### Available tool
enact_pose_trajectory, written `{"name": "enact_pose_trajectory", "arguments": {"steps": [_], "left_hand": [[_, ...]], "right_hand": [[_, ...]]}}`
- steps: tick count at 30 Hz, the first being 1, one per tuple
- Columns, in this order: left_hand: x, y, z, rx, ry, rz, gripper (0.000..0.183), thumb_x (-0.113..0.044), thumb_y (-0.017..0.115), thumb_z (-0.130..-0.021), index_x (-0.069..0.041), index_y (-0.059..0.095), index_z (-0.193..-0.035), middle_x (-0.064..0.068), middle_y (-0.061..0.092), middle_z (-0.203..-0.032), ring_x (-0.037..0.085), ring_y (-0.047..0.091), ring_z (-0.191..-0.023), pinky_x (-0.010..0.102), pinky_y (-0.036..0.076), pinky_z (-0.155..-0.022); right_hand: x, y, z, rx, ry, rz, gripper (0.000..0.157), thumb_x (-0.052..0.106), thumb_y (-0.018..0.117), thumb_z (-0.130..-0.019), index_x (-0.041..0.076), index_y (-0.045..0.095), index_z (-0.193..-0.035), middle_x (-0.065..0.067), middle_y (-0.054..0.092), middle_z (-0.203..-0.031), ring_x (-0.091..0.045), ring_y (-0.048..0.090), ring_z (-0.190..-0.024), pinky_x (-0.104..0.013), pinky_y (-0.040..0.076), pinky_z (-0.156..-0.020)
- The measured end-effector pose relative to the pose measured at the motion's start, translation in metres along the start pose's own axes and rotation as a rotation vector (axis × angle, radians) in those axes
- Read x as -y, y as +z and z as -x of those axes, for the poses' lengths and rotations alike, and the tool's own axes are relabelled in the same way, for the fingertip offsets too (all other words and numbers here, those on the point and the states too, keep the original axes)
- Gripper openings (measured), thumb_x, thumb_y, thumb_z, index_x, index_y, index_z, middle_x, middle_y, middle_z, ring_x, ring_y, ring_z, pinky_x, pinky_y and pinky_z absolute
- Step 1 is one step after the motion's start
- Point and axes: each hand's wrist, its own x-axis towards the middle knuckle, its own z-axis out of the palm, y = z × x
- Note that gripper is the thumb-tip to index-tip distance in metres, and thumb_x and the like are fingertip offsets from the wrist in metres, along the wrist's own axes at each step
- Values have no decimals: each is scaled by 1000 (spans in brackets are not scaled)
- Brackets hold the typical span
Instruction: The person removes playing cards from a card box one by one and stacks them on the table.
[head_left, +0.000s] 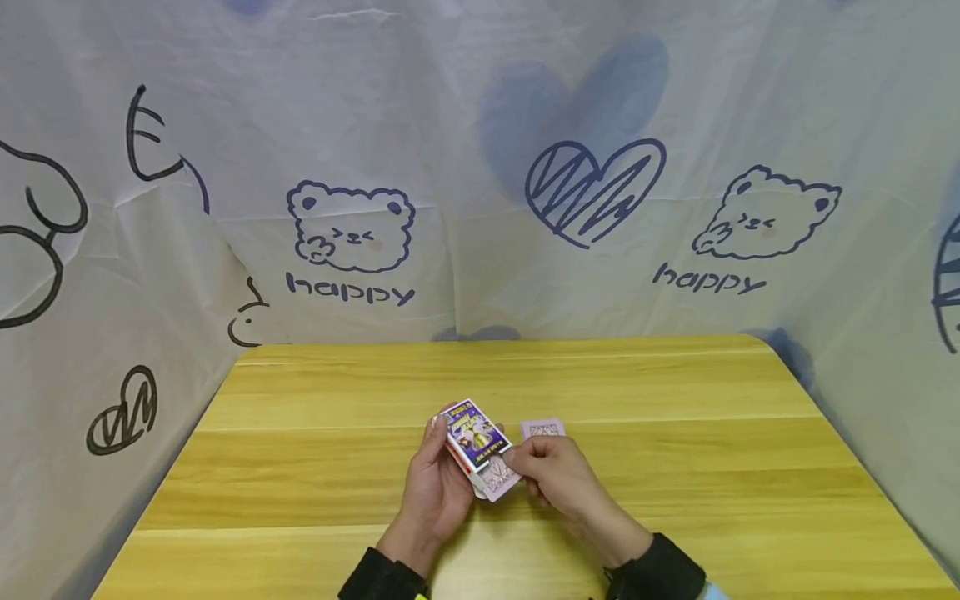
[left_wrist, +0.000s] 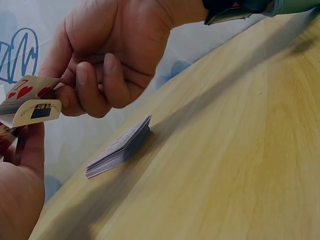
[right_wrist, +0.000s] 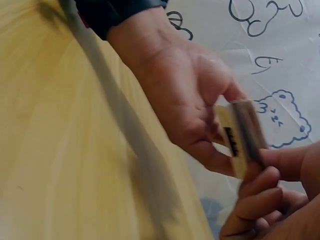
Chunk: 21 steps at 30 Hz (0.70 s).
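Observation:
Above the table, my left hand (head_left: 441, 492) holds a card box (head_left: 472, 432) with a purple and yellow printed front. Patterned-back playing cards (head_left: 498, 477) stick partly out of its end nearest me. Thumb and fingers of my right hand (head_left: 564, 477) pinch these cards at their edge. From the left wrist view, a seven of hearts (left_wrist: 29, 91) faces out over the box's pale end flap (left_wrist: 39, 113). A neat stack of cards (left_wrist: 119, 150) lies on the table beyond my right hand, backs up, partly covered by that hand in the head view.
The wood-grain table (head_left: 315, 467) extends to both sides of my hands. A pale cloth (head_left: 465, 125) with bear and heart drawings hangs behind it and along both sides. Dark bands (head_left: 660, 567) wrap both wrists.

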Motion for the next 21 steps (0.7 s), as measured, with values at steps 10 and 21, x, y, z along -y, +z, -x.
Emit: {"name": "enact_pose_trajectory", "arguments": {"steps": [10,21], "left_hand": [[0,-2,-1,-30,-9,-38,55,-43,41,-103,-16,22,-147,16,40,-144,42,46,-127,44,46,-104],[-1,-1,-1,-64,-13,-93,53,-48,33,-103,-15,25,-145,13,45,-137,41,43,-128,40,50,-97]], "right_hand": [[5,-7,1,139,-51,123,19,12,72,-83,-6,65,-86,-4,60,-76,-8,41,-54,-18,31,-43],[8,-11,3,185,-61,161,22,15,74,-83,-5,66,-80,-1,62,-68,-10,48,-57,-20,36,-46]]}}
